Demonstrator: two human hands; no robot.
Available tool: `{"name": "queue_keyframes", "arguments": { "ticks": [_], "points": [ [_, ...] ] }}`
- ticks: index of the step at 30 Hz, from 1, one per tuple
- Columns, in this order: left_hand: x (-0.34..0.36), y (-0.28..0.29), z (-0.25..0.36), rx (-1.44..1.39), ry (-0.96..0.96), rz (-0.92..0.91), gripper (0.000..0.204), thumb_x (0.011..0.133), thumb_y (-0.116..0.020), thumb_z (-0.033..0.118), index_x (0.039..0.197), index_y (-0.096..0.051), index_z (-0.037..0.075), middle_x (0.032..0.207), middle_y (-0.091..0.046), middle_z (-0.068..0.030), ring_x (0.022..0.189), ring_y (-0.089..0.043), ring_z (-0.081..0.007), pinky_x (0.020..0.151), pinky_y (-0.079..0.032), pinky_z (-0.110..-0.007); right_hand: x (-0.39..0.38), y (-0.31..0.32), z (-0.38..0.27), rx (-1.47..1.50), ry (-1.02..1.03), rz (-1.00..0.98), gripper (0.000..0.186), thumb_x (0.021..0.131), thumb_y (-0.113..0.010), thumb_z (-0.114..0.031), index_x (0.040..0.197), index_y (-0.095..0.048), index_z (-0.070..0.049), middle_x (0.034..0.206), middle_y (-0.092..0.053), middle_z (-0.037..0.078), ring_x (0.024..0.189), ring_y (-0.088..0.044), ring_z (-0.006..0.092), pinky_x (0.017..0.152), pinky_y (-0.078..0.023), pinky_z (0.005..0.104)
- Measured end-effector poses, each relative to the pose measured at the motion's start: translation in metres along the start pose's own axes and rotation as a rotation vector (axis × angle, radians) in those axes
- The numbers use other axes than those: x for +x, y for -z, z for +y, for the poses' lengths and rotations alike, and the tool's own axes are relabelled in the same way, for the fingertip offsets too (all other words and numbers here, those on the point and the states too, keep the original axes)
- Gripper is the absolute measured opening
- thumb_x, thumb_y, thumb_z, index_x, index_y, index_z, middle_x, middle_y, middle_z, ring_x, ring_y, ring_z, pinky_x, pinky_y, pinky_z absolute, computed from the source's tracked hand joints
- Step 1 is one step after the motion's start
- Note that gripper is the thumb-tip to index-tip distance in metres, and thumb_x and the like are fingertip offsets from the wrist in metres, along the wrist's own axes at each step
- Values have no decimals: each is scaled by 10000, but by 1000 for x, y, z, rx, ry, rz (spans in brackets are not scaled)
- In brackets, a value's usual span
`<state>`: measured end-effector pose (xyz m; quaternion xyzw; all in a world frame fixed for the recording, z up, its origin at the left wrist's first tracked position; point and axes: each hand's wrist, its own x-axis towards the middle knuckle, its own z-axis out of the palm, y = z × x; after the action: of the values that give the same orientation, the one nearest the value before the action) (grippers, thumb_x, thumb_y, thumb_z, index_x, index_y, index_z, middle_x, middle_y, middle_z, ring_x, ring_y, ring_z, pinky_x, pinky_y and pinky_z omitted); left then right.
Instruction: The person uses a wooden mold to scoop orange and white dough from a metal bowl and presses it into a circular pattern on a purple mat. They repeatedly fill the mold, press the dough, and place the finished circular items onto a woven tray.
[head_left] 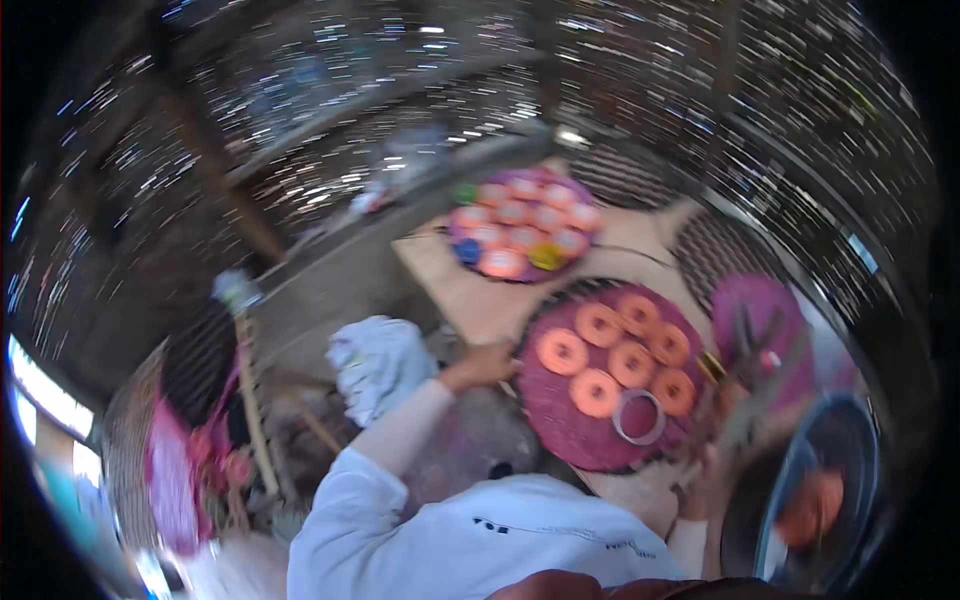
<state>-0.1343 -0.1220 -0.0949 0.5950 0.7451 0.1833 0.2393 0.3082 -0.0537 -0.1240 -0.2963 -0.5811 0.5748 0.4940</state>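
- The left hand [482, 366] is at the left edge of the round, flat, purple-red tray [552, 418]; blur hides whether it grips.
- The right hand [692, 492] is near the tray's lower right; I can't tell its grip.
- Orange, ring-shaped pieces [597, 408] and a thin, pale, round hoop [640, 441] are on the tray.
- The step looks like tending these pieces; the next move probably calls for a steady tray.
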Motion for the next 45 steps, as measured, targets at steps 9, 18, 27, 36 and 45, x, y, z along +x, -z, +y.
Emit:
{"name": "queue_keyframes", "arguments": {
  "ticks": [9,18,27,36,45],
  "points": [
    [59,66,110,0,-343,409,616,810,-544,272,1314,-292,23,1115,-521,-169,1015,-520,-293,839,-367,-437,31,-38,-150,-225,-422,-148,592,680,-627,-370,1119,-499,5,917,-565,57,806,-542,145,701,-428,249],
    [103,59,248,-2150,-615,-403,737,796,-414,638,1267,-410,72,1107,-547,-58,1107,-469,-281,899,-404,-383,69,-31,-163,-131,-658,-522,538,814,-561,-423,1136,-490,3,903,-558,45,765,-528,100,620,-429,225],
    [140,-17,189,-2330,-687,-894,570,795,-426,616,950,-521,77,795,-464,-44,882,-477,-294,809,-384,-417,99,-26,-139,-154,-1073,-581,685,866,-317,-605,1121,-510,1,953,-579,88,809,-547,140,697,-445,269],
    [141,-27,160,-2242,-516,-733,395,857,-417,451,635,-506,136,557,-491,5,690,-476,-226,697,-394,-356,96,-34,-101,-669,-744,-592,758,831,-291,-669,938,-613,8,839,-600,106,779,-566,153,668,-444,276],
    [128,-40,166,-2334,-157,-493,365,860,-433,406,598,-466,154,520,-475,14,592,-479,-210,637,-413,-355,98,-40,-127,-483,-1046,-541,716,830,-351,-645,861,-612,21,690,-588,82,601,-580,159,533,-450,285]
  ]
}}
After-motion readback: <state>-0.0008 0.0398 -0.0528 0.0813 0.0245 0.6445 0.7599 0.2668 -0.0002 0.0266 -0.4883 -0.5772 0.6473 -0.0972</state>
